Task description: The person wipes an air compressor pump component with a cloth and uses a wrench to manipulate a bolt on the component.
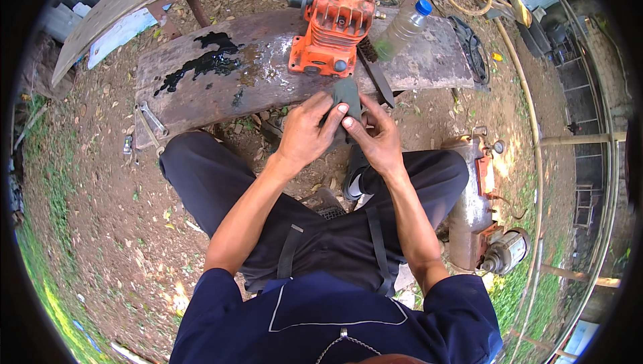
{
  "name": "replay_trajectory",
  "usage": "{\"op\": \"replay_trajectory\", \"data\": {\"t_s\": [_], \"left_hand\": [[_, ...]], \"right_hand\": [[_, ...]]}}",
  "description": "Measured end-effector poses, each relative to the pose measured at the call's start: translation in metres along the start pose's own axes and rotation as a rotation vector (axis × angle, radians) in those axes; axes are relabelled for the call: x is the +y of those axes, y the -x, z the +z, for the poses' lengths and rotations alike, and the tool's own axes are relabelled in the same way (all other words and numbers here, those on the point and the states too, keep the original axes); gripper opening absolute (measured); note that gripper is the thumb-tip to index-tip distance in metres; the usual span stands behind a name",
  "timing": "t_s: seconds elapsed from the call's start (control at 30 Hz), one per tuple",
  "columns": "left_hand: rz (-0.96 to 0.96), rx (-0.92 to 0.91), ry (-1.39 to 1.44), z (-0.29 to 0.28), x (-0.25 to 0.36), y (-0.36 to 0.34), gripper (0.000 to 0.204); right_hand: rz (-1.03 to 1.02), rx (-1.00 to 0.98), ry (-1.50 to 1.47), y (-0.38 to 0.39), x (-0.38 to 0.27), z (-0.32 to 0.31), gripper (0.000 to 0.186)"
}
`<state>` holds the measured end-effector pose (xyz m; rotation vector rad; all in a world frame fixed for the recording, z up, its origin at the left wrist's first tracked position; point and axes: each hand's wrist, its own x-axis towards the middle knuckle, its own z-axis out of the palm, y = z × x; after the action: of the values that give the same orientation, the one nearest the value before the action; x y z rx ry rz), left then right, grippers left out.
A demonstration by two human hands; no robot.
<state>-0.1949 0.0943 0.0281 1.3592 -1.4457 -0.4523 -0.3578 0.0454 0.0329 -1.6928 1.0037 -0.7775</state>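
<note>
In front of me, both hands grip a dark grey-green, flexible-looking piece with a rounded top; whether it is cloth or abrasive sheet I cannot tell. My left hand is closed on its left side, thumb pressed on its face. My right hand pinches the lower right side, thumb tip close to the other thumb. Just beyond stands an orange finned compressor pump on a worn wooden bench. A dark wire brush lies at the pump's right, its end past the bench's near edge.
A clear bottle with a blue cap stands right of the pump. Black oil is spilled on the bench's left. Wrenches lie at its left end. A metal tank with a motor is on the ground to my right.
</note>
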Motion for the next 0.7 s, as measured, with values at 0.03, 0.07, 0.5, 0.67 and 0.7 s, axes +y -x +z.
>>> {"op": "replay_trajectory", "data": {"t_s": [0.03,0.07,0.5,0.67,0.7], "left_hand": [[0.025,0.008,0.024,0.001,0.003,0.002,0.019],[0.050,0.052,0.028,0.004,0.004,0.003,0.020],[-0.326,0.065,0.624,0.019,-0.013,0.010,0.029],[-0.183,0.169,0.409,0.018,-0.008,0.012,0.025],[-0.223,0.171,0.411,0.019,-0.010,0.014,0.025]], "right_hand": [[0.008,0.025,0.063,0.002,-0.001,0.002,0.046],[0.015,0.050,0.126,0.003,-0.002,0.004,0.042],[0.110,-0.058,-0.059,0.006,-0.017,0.002,0.035],[0.329,-0.090,-0.274,0.005,-0.024,0.002,0.031],[0.357,-0.091,-0.233,0.005,-0.024,0.001,0.031]]}}
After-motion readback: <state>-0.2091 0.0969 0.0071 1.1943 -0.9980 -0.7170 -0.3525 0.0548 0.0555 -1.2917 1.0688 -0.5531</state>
